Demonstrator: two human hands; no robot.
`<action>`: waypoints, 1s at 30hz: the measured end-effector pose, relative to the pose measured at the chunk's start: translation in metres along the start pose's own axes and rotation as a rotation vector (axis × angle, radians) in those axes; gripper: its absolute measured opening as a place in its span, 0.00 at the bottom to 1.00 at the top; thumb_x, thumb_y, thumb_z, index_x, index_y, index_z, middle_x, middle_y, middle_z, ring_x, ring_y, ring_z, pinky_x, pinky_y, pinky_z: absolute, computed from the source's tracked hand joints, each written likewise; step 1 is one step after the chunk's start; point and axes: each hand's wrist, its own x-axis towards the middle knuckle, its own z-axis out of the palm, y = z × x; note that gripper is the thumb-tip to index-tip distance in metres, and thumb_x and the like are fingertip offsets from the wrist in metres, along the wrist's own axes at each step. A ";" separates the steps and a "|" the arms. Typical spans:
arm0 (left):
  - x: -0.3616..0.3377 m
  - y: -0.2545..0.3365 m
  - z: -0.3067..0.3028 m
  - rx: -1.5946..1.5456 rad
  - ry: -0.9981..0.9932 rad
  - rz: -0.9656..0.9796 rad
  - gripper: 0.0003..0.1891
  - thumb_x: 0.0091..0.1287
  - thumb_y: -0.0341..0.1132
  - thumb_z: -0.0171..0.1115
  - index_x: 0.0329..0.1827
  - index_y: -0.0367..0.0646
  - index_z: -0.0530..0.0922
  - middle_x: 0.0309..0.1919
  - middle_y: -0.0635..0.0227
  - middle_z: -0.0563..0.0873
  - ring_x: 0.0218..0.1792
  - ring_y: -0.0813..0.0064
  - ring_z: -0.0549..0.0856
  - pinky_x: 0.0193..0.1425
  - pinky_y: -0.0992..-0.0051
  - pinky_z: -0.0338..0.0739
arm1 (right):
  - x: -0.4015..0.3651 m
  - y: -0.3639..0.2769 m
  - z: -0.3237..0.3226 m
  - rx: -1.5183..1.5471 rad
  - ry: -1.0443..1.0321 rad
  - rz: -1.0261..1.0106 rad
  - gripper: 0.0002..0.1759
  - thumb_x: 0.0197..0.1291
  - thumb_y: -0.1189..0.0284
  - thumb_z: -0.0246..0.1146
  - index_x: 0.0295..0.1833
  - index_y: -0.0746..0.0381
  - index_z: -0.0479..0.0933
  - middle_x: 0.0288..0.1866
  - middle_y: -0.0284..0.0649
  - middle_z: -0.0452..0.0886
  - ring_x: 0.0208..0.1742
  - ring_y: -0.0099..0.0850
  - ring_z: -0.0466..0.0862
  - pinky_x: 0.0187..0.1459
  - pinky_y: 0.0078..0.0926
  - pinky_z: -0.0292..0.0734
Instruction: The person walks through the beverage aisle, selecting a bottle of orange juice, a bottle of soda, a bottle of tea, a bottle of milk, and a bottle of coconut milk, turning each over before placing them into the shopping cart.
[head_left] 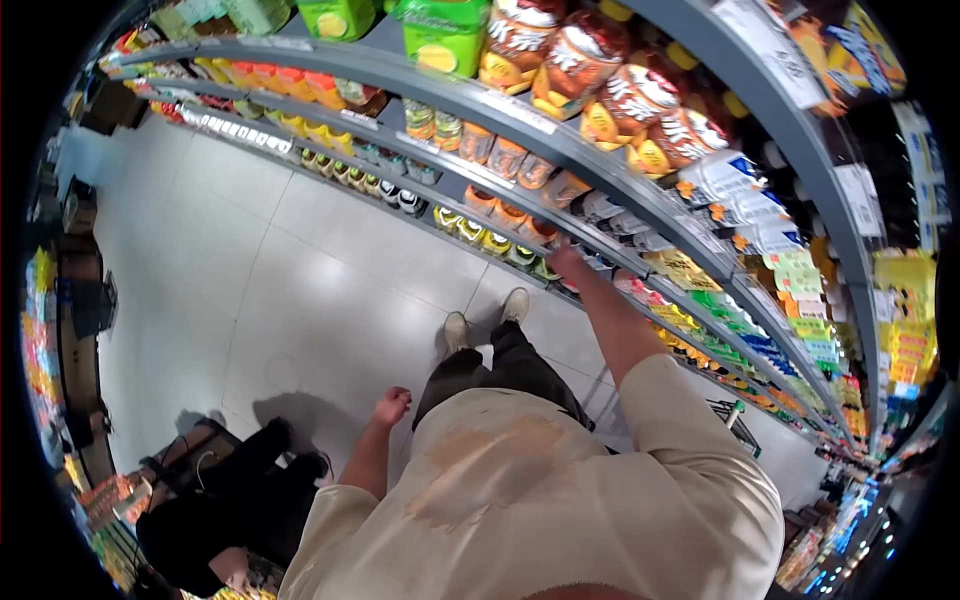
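My right hand (566, 260) reaches out to the lower shelves, next to bottles with orange labels (510, 216). Its fingers are small and blurred against the goods, so I cannot make out whether they touch or grip a bottle. My left hand (393, 405) hangs by my left side over the floor, away from the shelves. Its fingers are curled in, and nothing shows in them. Large brown bottles with orange and white labels (580, 70) stand on an upper shelf, beyond my right hand.
Long grey shelves (450, 85) of drinks curve across the top and right. Green packs (440, 35) stand on the upper shelf. A person in dark clothes (215, 510) is at lower left. A cart (735, 425) is partly visible at right. Pale floor tiles (300, 290) lie beside my shoes.
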 end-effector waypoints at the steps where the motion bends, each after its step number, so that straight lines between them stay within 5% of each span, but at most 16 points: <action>1: -0.001 -0.008 0.001 -0.012 0.012 -0.023 0.17 0.71 0.41 0.59 0.54 0.37 0.79 0.35 0.64 0.86 0.31 0.73 0.84 0.34 0.71 0.80 | -0.038 -0.058 -0.068 0.347 0.061 0.227 0.44 0.58 0.59 0.66 0.73 0.73 0.58 0.59 0.67 0.79 0.61 0.54 0.81 0.63 0.44 0.75; 4: -0.014 -0.029 0.003 0.010 0.092 -0.065 0.17 0.72 0.41 0.59 0.55 0.38 0.78 0.36 0.66 0.86 0.31 0.75 0.84 0.33 0.73 0.78 | 0.015 -0.048 -0.050 0.053 -0.056 0.009 0.33 0.59 0.59 0.65 0.67 0.65 0.73 0.61 0.55 0.80 0.62 0.49 0.81 0.63 0.40 0.74; 6: -0.025 -0.045 0.002 -0.118 0.133 -0.137 0.16 0.73 0.42 0.58 0.55 0.39 0.78 0.36 0.68 0.86 0.31 0.76 0.84 0.32 0.74 0.77 | 0.001 -0.081 -0.074 0.455 0.110 0.118 0.39 0.61 0.58 0.68 0.75 0.60 0.64 0.69 0.55 0.74 0.69 0.47 0.75 0.68 0.40 0.70; 7: -0.029 -0.056 -0.001 -0.119 0.130 -0.151 0.16 0.73 0.42 0.58 0.55 0.39 0.78 0.36 0.68 0.86 0.31 0.76 0.84 0.32 0.74 0.77 | -0.009 -0.089 -0.089 0.457 -0.005 0.095 0.41 0.63 0.49 0.65 0.75 0.59 0.63 0.74 0.53 0.70 0.72 0.46 0.72 0.72 0.39 0.66; 8: -0.032 -0.071 -0.001 -0.126 0.159 -0.193 0.16 0.73 0.42 0.59 0.55 0.41 0.78 0.36 0.68 0.87 0.31 0.76 0.84 0.31 0.74 0.77 | -0.014 -0.104 -0.105 0.288 -0.121 0.182 0.43 0.65 0.42 0.58 0.77 0.56 0.62 0.73 0.52 0.71 0.73 0.44 0.72 0.72 0.38 0.65; 11: -0.038 -0.104 0.001 -0.148 0.190 -0.280 0.15 0.73 0.42 0.59 0.56 0.44 0.78 0.37 0.69 0.87 0.31 0.76 0.85 0.31 0.74 0.77 | 0.047 -0.044 -0.038 0.021 0.118 0.100 0.42 0.66 0.38 0.53 0.76 0.55 0.63 0.66 0.50 0.78 0.65 0.42 0.78 0.68 0.38 0.70; 14: -0.052 -0.122 0.003 -0.174 0.192 -0.360 0.14 0.73 0.42 0.60 0.56 0.46 0.79 0.38 0.69 0.87 0.32 0.75 0.85 0.31 0.73 0.77 | 0.031 -0.079 -0.071 0.046 0.180 0.220 0.38 0.67 0.41 0.54 0.73 0.54 0.64 0.58 0.47 0.82 0.55 0.41 0.84 0.65 0.40 0.74; 16: -0.058 -0.122 0.006 -0.184 0.178 -0.394 0.15 0.73 0.42 0.60 0.56 0.46 0.79 0.38 0.68 0.87 0.32 0.74 0.86 0.32 0.72 0.78 | 0.018 -0.105 -0.103 0.713 -0.079 0.577 0.35 0.69 0.51 0.61 0.75 0.55 0.64 0.65 0.49 0.76 0.46 0.35 0.86 0.40 0.36 0.84; 17: -0.060 -0.120 0.009 -0.188 0.173 -0.398 0.15 0.73 0.42 0.59 0.57 0.45 0.78 0.39 0.68 0.87 0.32 0.74 0.86 0.33 0.72 0.78 | 0.024 -0.102 -0.100 0.717 -0.079 0.581 0.35 0.69 0.51 0.61 0.75 0.55 0.64 0.65 0.49 0.76 0.46 0.35 0.86 0.40 0.36 0.84; 19: -0.061 -0.115 0.009 -0.177 0.164 -0.403 0.15 0.73 0.42 0.59 0.57 0.45 0.78 0.39 0.69 0.87 0.32 0.74 0.86 0.33 0.71 0.78 | 0.036 -0.088 -0.085 0.802 0.072 0.510 0.31 0.69 0.56 0.60 0.73 0.56 0.66 0.54 0.45 0.81 0.28 0.30 0.84 0.22 0.29 0.78; 20: -0.059 -0.111 0.009 -0.193 0.159 -0.385 0.16 0.73 0.43 0.59 0.57 0.45 0.78 0.39 0.69 0.87 0.32 0.74 0.86 0.34 0.72 0.78 | 0.041 -0.076 -0.062 0.808 0.076 0.515 0.31 0.69 0.56 0.60 0.73 0.56 0.66 0.54 0.45 0.81 0.28 0.30 0.84 0.22 0.29 0.78; 22: -0.052 -0.097 0.009 -0.206 0.158 -0.351 0.16 0.74 0.43 0.59 0.57 0.44 0.78 0.39 0.69 0.87 0.32 0.74 0.85 0.34 0.72 0.78 | 0.041 -0.079 -0.042 0.287 0.333 0.419 0.27 0.69 0.60 0.59 0.70 0.57 0.67 0.45 0.42 0.84 0.26 0.28 0.83 0.23 0.29 0.78; 24: -0.047 -0.077 0.005 -0.218 0.167 -0.251 0.17 0.74 0.44 0.59 0.58 0.44 0.78 0.40 0.68 0.87 0.33 0.75 0.85 0.34 0.73 0.77 | 0.046 -0.052 -0.027 0.651 0.070 0.534 0.20 0.64 0.67 0.62 0.61 0.60 0.76 0.47 0.45 0.86 0.30 0.37 0.86 0.33 0.36 0.82; 27: -0.040 -0.027 0.001 -0.186 0.180 -0.078 0.17 0.73 0.44 0.60 0.57 0.43 0.78 0.40 0.68 0.87 0.37 0.76 0.85 0.35 0.75 0.76 | -0.003 -0.076 -0.038 0.850 0.310 0.498 0.23 0.60 0.69 0.67 0.60 0.61 0.73 0.39 0.46 0.84 0.23 0.35 0.84 0.26 0.32 0.81; 29: -0.024 -0.002 0.000 -0.204 0.148 -0.009 0.18 0.72 0.44 0.62 0.57 0.42 0.78 0.41 0.68 0.87 0.38 0.76 0.85 0.37 0.75 0.77 | -0.020 -0.062 -0.016 0.512 0.640 0.137 0.18 0.59 0.71 0.68 0.52 0.63 0.74 0.32 0.42 0.82 0.19 0.32 0.82 0.20 0.30 0.77; 30: -0.014 0.014 -0.002 -0.222 0.115 0.056 0.19 0.71 0.44 0.63 0.57 0.41 0.77 0.41 0.68 0.87 0.39 0.76 0.85 0.40 0.75 0.78 | -0.039 -0.067 -0.019 0.515 0.655 0.137 0.18 0.59 0.71 0.68 0.52 0.63 0.74 0.32 0.42 0.82 0.19 0.32 0.82 0.20 0.30 0.77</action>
